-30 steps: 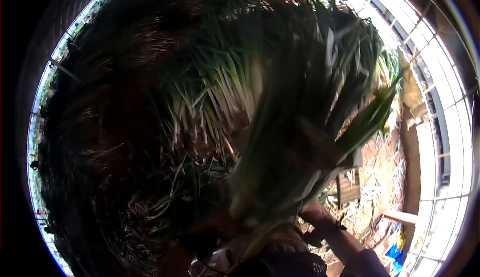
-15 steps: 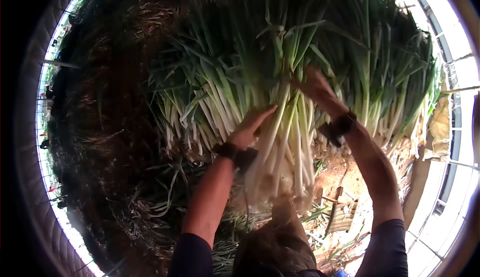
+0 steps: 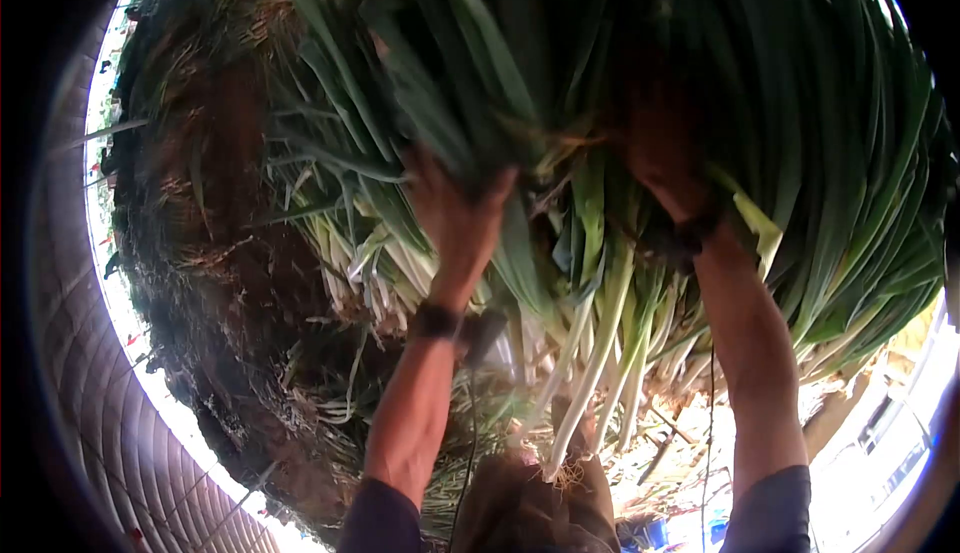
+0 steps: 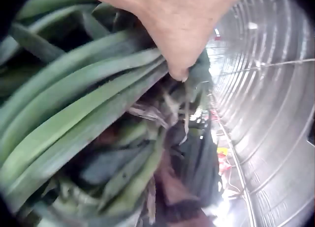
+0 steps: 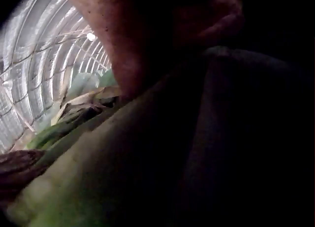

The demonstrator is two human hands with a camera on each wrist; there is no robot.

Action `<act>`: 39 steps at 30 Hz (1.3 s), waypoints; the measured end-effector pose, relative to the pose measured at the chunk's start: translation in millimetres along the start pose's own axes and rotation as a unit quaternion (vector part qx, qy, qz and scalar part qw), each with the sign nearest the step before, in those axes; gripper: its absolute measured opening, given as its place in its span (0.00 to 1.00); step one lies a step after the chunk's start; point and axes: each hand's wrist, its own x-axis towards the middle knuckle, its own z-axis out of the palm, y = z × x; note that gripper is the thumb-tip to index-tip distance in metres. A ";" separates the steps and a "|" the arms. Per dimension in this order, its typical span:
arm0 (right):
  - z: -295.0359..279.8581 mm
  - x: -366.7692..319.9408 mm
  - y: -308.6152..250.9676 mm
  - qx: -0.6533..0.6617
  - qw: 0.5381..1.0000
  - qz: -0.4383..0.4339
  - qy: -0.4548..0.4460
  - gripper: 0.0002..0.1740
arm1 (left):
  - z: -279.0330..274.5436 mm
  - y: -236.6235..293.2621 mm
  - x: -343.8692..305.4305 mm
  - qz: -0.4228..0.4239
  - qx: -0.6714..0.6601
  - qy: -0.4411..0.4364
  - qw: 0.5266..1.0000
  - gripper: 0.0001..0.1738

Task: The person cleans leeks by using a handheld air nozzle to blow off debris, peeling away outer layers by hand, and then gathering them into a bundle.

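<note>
Our left hand [image 3: 455, 218] touches the leaves of the long green onions [image 3: 597, 353], thumb apart from the fingers; we cannot tell whether it grips any. Our right hand [image 3: 665, 148] is in shadow among the leaves to the right, its grasp unclear. Between our forearms, the pale stalks point toward us, roots [image 3: 566, 473] near our trousers [image 3: 500, 508].

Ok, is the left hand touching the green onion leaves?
Touching. The left wrist view shows it: the left hand lies over the green onion leaves, its thumb against them with no gap.
</note>
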 end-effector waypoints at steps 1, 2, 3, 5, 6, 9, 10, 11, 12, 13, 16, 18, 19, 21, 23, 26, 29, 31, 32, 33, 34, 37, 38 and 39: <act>-3.0 -1.0 -2.7 -0.010 1.000 -0.011 0.014 0.52 | 19.6 4.5 23.6 -0.029 0.108 -0.069 0.991 0.64; -4.2 1.3 -5.5 -0.020 0.999 -0.025 0.027 0.52 | 29.4 9.0 41.9 -0.030 0.107 -0.066 0.992 0.64; -7.7 4.5 -7.6 -0.021 0.999 -0.027 0.025 0.52 | 36.8 11.5 55.0 -0.022 0.097 -0.136 0.986 0.63; -13.9 24.9 -20.5 0.050 0.991 0.076 -0.101 0.53 | 36.9 11.6 79.0 -0.013 0.090 -0.192 0.977 0.61; -11.8 28.4 -26.1 0.053 0.991 0.073 -0.102 0.53 | 38.3 4.9 83.1 -0.006 0.062 -0.180 0.982 0.61; -8.3 25.9 -14.2 0.002 0.980 0.133 -0.148 0.53 | 59.1 -13.6 91.6 0.022 0.020 -0.184 0.983 0.61; -4.3 26.1 -12.1 0.009 0.984 0.115 -0.138 0.52 | 58.9 -15.9 93.2 0.038 0.017 -0.197 0.979 0.61; -1.2 19.3 -9.4 0.017 0.986 0.099 -0.134 0.52 | 61.2 -18.8 90.6 0.033 0.014 -0.206 0.978 0.61; -6.3 14.4 -13.1 0.014 0.984 0.104 -0.143 0.52 | 58.9 -15.3 88.0 0.011 0.000 -0.196 0.980 0.61; -13.2 16.5 -19.2 -0.043 0.986 0.096 -0.133 0.51 | 58.7 -11.8 89.1 -0.006 -0.014 -0.184 0.983 0.61; -11.6 14.0 -25.3 -0.065 0.986 0.104 -0.112 0.51 | 55.2 -10.0 87.7 0.008 0.004 -0.196 0.981 0.58; -9.4 15.1 -24.4 -0.033 0.988 0.121 -0.093 0.52 | 49.1 -9.2 93.3 0.043 -0.024 -0.220 0.974 0.55; -12.5 15.7 -24.4 -0.008 0.993 0.093 -0.070 0.52 | 51.9 -14.2 98.0 0.074 -0.053 -0.242 0.966 0.52; -23.7 14.2 -25.4 0.004 0.996 0.073 -0.044 0.52 | 76.1 -40.3 116.0 0.165 0.060 -0.249 0.952 0.52; -45.0 16.9 -33.3 -0.058 0.993 0.063 -0.083 0.51 | 127.6 -82.0 129.2 0.249 0.170 -0.248 0.921 0.52; -122.3 -3.4 -48.8 0.061 0.994 0.007 -0.095 0.56 | 143.6 -106.6 131.5 0.237 0.269 -0.150 0.921 0.50; -133.5 -71.2 -76.2 0.038 0.995 0.075 -0.056 0.62 | 105.2 -58.9 100.3 0.144 0.054 -0.037 0.987 0.51; -103.1 -87.1 -98.2 0.008 0.987 0.132 -0.093 0.71 | 107.8 -63.7 95.4 0.195 0.134 -0.040 0.971 0.45; -80.4 -93.0 -112.6 -0.020 0.973 0.189 -0.131 0.80 | 104.4 -62.2 95.8 0.193 0.133 -0.042 0.971 0.45; -51.5 -90.2 -124.8 -0.031 0.965 0.218 -0.143 0.88 | 98.3 -58.0 100.6 0.265 0.208 -0.081 0.938 0.39; -29.8 -92.1 -121.6 -0.029 0.964 0.217 -0.148 0.88 | 92.1 -56.2 106.0 0.331 0.281 -0.120 0.893 0.34; -14.0 -77.8 -112.3 0.002 0.933 0.296 -0.206 0.88 | 90.6 -48.5 102.2 0.342 0.244 -0.084 0.903 0.25; -14.1 -70.7 -106.5 0.000 0.933 0.292 -0.209 0.88 | 93.9 -45.3 101.3 0.337 0.243 -0.083 0.906 0.25; -14.8 -67.1 -98.5 0.010 0.921 0.303 -0.243 0.89 | 98.6 -41.7 98.7 0.345 0.194 -0.018 0.918 0.23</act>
